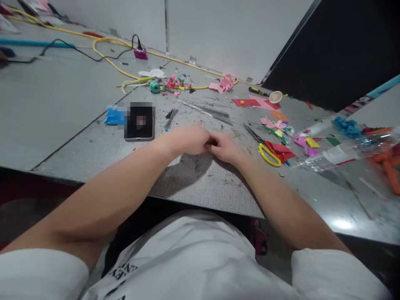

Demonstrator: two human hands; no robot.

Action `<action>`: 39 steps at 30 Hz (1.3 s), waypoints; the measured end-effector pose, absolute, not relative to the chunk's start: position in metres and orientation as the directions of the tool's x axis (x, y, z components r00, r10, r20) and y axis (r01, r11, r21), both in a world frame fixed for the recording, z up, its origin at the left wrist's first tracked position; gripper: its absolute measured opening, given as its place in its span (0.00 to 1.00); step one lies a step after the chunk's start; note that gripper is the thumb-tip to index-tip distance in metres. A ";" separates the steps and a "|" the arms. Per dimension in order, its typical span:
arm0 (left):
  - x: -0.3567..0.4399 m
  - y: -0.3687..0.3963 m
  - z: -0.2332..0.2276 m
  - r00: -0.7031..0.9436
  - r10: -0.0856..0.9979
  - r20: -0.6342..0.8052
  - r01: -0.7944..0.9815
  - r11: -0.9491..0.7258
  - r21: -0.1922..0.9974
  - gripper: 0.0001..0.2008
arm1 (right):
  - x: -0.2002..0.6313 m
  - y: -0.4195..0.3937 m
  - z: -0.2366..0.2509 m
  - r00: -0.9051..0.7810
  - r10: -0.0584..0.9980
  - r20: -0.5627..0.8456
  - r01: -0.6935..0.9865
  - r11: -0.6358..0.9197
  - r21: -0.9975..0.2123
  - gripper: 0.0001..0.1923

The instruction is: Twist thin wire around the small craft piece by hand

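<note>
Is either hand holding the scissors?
No, the scissors lie on the table, apart from both the left hand and the right hand.

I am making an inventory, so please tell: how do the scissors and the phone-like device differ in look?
The scissors are long and narrow; the phone-like device is a compact rectangle. The scissors show bright yellow on the handle; the phone-like device is mostly black. Both lie on the grey table.

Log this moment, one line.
left hand: touching right hand over grey tabletop | held: cannot tell | right: yellow-and-red-handled metal scissors | beyond: thin silvery wires
</note>
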State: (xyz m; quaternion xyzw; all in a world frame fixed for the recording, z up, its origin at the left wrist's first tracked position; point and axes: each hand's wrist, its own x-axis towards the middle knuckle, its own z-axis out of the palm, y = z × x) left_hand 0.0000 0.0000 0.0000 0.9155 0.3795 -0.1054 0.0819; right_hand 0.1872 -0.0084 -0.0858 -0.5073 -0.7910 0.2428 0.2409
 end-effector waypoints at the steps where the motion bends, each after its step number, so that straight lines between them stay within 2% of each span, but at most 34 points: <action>1: -0.001 0.004 -0.002 0.700 0.672 -0.241 0.702 -0.709 0.063 0.20 | 0.187 -0.008 -0.086 -0.361 0.922 0.136 0.675 0.360 -0.644 0.05; 7: -0.002 0.024 -0.014 0.732 0.649 -0.209 0.678 -0.724 0.127 0.15 | 0.186 -0.006 -0.087 -0.362 0.919 0.153 0.683 0.374 -0.628 0.03; 10: -0.002 0.034 -0.020 0.742 0.637 -0.210 0.670 -0.712 0.210 0.13 | 0.187 -0.006 -0.085 -0.327 0.928 0.176 0.690 0.362 -0.627 0.06; 13: -0.005 0.044 -0.026 0.733 0.647 -0.210 0.674 -0.653 0.345 0.08 | 0.188 -0.004 -0.084 -0.264 0.947 0.185 0.675 0.318 -0.666 0.09; 16: -0.008 0.052 -0.030 0.725 0.639 -0.258 0.653 -0.519 0.551 0.03 | 0.189 -0.003 -0.085 -0.230 0.954 0.190 0.633 0.295 -0.716 0.11; 21: -0.011 0.055 -0.029 0.698 0.658 -0.281 0.606 -0.335 0.721 0.04 | 0.188 -0.001 -0.087 -0.205 0.956 0.212 0.559 0.292 -0.776 0.11; 28: -0.015 0.057 -0.028 0.652 0.704 -0.282 0.504 -0.123 0.855 0.08 | 0.189 0.003 -0.089 -0.124 0.974 0.188 0.484 0.225 -0.846 0.11; 32: -0.016 0.060 -0.035 0.647 0.719 -0.254 0.374 -0.009 0.927 0.09 | 0.189 0.005 -0.093 -0.122 0.964 0.235 0.495 0.264 -0.827 0.10; 39: -0.013 0.059 -0.041 0.605 0.762 -0.229 0.343 0.010 0.939 0.05 | 0.186 0.005 -0.095 -0.134 0.952 0.276 0.606 0.299 -0.737 0.08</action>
